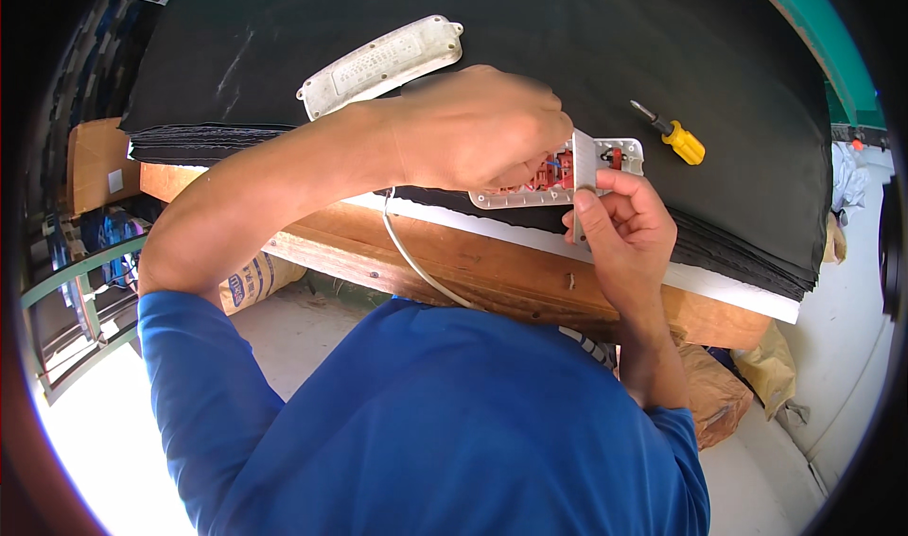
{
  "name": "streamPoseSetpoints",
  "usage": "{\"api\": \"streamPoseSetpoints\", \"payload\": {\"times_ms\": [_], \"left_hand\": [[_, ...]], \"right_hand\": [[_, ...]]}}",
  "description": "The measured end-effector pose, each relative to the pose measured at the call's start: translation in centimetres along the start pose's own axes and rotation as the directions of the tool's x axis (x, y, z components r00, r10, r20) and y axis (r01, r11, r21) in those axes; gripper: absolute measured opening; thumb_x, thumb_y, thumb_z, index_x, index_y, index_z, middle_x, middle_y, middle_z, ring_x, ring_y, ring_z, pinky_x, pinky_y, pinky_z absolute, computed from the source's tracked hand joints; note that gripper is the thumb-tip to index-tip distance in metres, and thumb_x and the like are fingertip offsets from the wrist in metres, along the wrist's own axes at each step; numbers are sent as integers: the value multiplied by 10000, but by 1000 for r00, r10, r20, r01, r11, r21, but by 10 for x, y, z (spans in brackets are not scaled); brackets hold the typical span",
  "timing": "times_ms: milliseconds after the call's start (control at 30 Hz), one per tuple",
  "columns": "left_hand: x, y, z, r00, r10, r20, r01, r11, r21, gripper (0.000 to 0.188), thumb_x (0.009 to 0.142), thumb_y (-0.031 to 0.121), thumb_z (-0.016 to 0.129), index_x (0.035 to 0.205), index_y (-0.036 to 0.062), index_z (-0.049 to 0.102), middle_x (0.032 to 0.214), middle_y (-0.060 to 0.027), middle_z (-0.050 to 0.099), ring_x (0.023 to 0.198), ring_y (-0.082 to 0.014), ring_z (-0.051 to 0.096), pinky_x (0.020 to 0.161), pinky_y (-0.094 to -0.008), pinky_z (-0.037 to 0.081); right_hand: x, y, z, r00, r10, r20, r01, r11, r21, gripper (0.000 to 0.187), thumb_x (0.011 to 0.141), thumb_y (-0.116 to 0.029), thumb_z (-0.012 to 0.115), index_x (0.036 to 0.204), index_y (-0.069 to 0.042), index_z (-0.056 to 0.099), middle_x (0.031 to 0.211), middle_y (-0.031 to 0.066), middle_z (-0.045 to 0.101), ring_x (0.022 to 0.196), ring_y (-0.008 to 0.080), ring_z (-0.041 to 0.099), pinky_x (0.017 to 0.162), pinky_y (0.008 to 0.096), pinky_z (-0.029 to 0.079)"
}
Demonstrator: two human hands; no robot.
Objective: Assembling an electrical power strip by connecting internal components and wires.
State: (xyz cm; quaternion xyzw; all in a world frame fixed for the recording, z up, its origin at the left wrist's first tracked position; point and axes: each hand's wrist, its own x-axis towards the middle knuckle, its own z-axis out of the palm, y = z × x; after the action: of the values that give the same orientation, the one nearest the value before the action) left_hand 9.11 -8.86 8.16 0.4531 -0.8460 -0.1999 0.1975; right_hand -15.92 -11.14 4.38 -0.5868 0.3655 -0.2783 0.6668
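An opened white power strip housing [634, 148] lies at the near edge of the black sheets, with red parts and thin wires inside. My left hand [492, 129] is closed over its left part; the fingertips curl down and whatever they grip is hidden. Between the thumb and fingers of my right hand [629, 215] stands a flat, light-grey strip [584, 163], crossing the housing, its upper end beside my left knuckles. Its exact kind cannot be made out. A white cable [407, 248] hangs from under my left wrist toward my blue shirt.
The housing's white back cover [383, 63] lies beyond my left forearm. To the right rests a screwdriver [683, 144] with a yellow handle. Stacked black sheets [738, 63] cover the wooden-edged table [416, 262]. Brown bags [709, 394] stand below at the right.
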Motion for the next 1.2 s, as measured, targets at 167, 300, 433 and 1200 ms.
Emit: {"api": "streamPoseSetpoints", "payload": {"times_ms": [167,300,433,1200], "left_hand": [[-2,0,0,999,16,-38,-16,1000,13,148,803,74,734,919,30,653,792,-116,607,771,-333,637,647,-449,520],[7,7,-11,998,19,67,-27,992,123,131,783,83,731,892,14,703,770,-127,619,766,-347,665,679,-449,535],[14,10,-10,990,-3,141,-22,984,178,88,789,89,719,799,1,715,762,-147,647,775,-358,687,726,-468,548],[-11,-8,-2,995,-4,-100,-13,985,-173,98,795,-6,690,834,35,610,733,-99,556,674,-314,585,591,-417,469]], "right_hand": [[-1,-1,0,1000,2,0,-2,1000,-21,252,990,-17,688,1227,17,607,829,91,727,705,124,677,658,253,540],[-3,-1,0,1000,-2,-9,1,999,-35,259,989,-16,690,1232,16,607,825,90,725,703,127,680,658,253,540],[-4,-3,0,1000,0,-13,-1,1000,-20,260,988,-21,694,1231,14,609,821,87,724,702,127,680,657,250,540],[1,1,-1,1000,-3,-18,3,1000,8,243,979,-28,705,1207,25,637,821,79,734,707,85,676,625,223,529]]}}
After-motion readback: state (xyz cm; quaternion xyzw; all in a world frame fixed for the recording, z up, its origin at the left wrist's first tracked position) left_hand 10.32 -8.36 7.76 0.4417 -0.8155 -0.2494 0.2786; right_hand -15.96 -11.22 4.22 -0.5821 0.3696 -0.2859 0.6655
